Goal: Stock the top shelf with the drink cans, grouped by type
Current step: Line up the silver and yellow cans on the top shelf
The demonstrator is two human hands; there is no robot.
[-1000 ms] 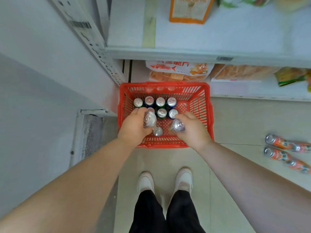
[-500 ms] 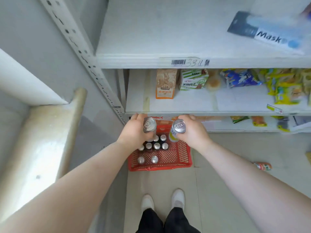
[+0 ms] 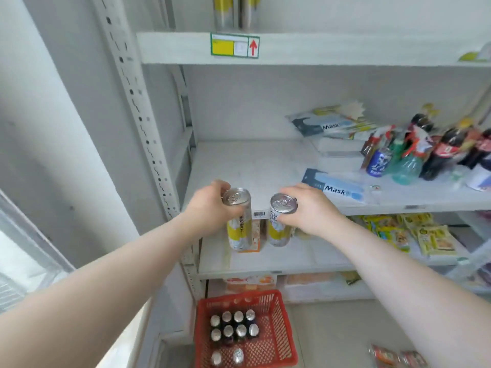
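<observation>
While your left hand (image 3: 210, 205) and right hand (image 3: 310, 212) each clasp a slim yellow-and-silver aluminium can (image 3: 237, 229), you're mid-carry, so next lift both beside the matching cans (image 3: 224, 11) on the white top shelf (image 3: 345, 49).

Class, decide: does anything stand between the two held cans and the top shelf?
Nothing visible does. The left can and right can hang in open air below the top shelf, where two cans already stand.

Cans (image 3: 238, 224) above the basket (image 3: 284, 335) have shiny metal lids and glossy printed sides. The basket is red plastic mesh. The shelf (image 3: 252, 163) above it is matt white and smooth.
</observation>
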